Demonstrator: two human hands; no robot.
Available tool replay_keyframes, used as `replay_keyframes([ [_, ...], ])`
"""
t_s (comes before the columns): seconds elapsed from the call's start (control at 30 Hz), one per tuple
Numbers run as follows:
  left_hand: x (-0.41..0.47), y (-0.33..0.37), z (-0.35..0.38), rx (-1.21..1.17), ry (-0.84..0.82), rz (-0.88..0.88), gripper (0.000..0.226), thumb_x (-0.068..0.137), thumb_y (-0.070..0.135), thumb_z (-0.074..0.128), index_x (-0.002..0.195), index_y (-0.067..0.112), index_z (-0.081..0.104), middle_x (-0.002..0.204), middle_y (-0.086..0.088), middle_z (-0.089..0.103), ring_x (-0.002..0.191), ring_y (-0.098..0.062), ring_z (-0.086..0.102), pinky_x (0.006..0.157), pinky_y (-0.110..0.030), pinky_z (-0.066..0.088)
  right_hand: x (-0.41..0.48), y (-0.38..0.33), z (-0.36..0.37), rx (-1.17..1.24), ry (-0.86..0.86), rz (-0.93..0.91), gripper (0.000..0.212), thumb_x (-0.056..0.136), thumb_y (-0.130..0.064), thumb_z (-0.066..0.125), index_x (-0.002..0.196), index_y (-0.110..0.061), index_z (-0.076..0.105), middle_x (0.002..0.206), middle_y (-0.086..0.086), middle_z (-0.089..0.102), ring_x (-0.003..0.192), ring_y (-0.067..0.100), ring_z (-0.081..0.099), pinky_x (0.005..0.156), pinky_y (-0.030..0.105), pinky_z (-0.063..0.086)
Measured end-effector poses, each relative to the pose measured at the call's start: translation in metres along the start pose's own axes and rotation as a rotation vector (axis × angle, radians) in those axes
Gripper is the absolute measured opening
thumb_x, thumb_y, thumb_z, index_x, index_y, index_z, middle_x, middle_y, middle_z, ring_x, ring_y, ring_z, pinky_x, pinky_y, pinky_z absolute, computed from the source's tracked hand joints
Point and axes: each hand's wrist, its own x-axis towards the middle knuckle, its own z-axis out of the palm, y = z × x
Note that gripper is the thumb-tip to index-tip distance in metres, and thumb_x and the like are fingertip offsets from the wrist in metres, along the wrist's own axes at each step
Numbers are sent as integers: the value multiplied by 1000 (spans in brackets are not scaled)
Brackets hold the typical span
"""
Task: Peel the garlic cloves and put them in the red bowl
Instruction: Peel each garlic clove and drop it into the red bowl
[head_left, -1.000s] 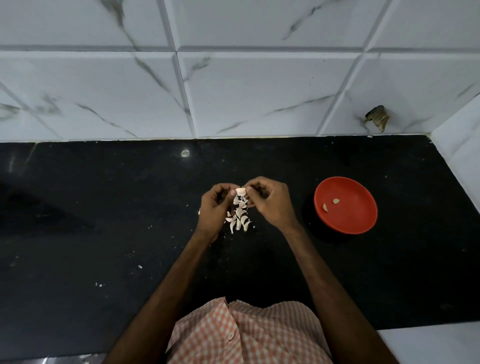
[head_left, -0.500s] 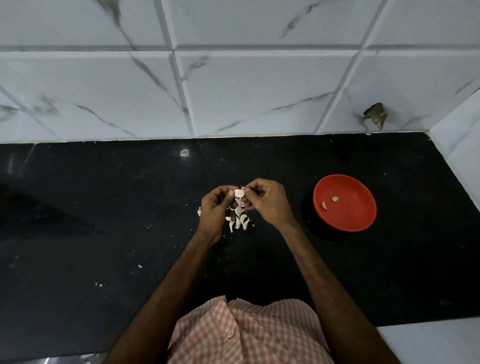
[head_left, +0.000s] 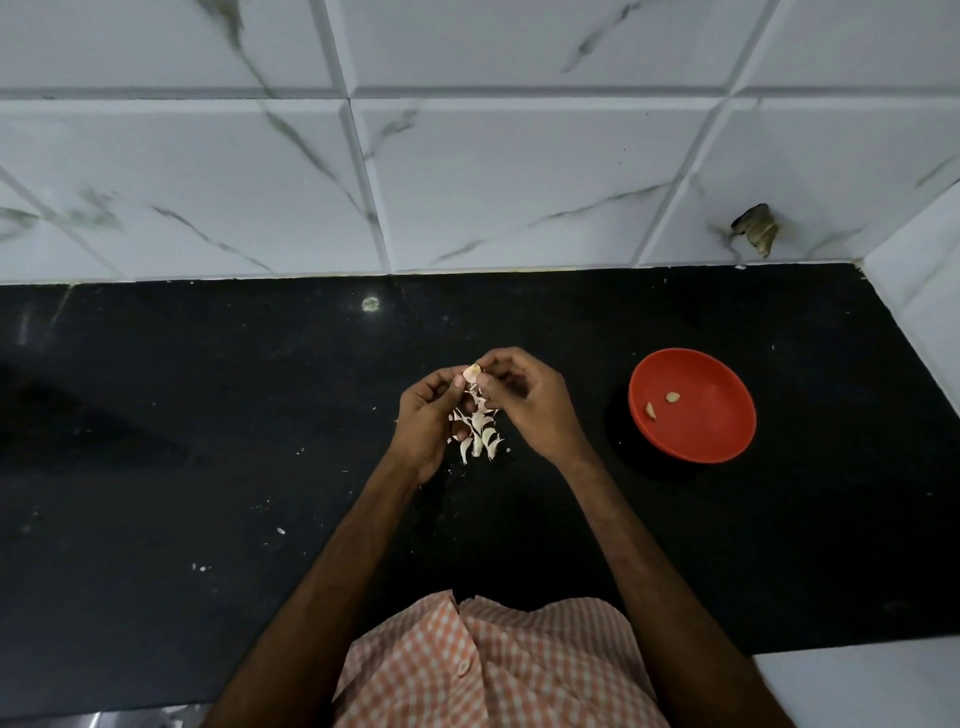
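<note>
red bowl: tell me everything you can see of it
The red bowl is round, shallow and plain, with a thin rim; it looks like matte plastic. It sits upright on the black counter. Inside lie two small pale garlic cloves, apart from each other and left of centre; the rest of the inside is bare. Nothing else touches it: the right hand and left hand are off to its left, pinching another clove.

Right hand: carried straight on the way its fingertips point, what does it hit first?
The small pale garlic clove that the right hand itself pinches, then likely the left hand, whose fingertips hold the clove's other side; depth is unclear.
</note>
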Motion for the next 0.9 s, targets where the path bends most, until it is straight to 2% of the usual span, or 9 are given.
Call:
replay_keyframes([
  [0.13, -1, 3, 2, 46, -8, 10, 17, 103, 7, 51, 109, 4, 67, 80, -10, 63, 65, -12, 61, 44, -22, 46, 3, -1, -4, -179, 41, -169, 16, 90, -7, 74, 106, -7, 69, 97, -3, 72, 92, 11, 70, 79, 22, 56],
  [0.27, -3, 6, 2, 115, -10, 67, 14, 101, 9, 55, 106, 5, 68, 79, -10, 69, 65, -15, 64, 46, -25, 49, 5, 1, -6, -269, 64, -266, 14, 90, -3, 73, 103, -5, 71, 97, -2, 72, 93, 10, 71, 83, 29, 59],
  [0.4, -3, 9, 4, 200, 16, 149, 9, 97, 7, 62, 101, 6, 70, 82, -2, 73, 67, -13, 65, 48, -25, 52, 8, 3, -11, -343, 45, -290, 11, 89, -8, 75, 99, -9, 71, 94, -5, 72, 90, 9, 71, 79, 36, 61],
  [0.57, -3, 10, 6, 256, 41, 184, 7, 95, 4, 65, 100, 6, 70, 81, 3, 74, 66, -9, 65, 48, -23, 51, 6, 4, -17, -602, 100, -399, 11, 90, -20, 74, 100, -16, 72, 95, -7, 69, 84, 7, 66, 69, 30, 58],
  [0.77, -4, 12, 9, 241, -90, 167, 23, 97, 5, 63, 119, 9, 69, 99, -6, 73, 77, -17, 64, 52, -25, 53, 4, 4, -16, -694, 173, -523, 8, 92, -9, 69, 99, -9, 73, 99, 0, 67, 87, 12, 65, 70, 24, 56],
  [0.9, -4, 12, 12, 199, -122, 111, 21, 99, 8, 59, 118, 9, 69, 92, 1, 72, 76, -13, 62, 54, -25, 51, 2, 3, -15, -665, 192, -536, 7, 93, -6, 67, 99, -5, 71, 101, 4, 64, 87, 10, 62, 71, 18, 53],
])
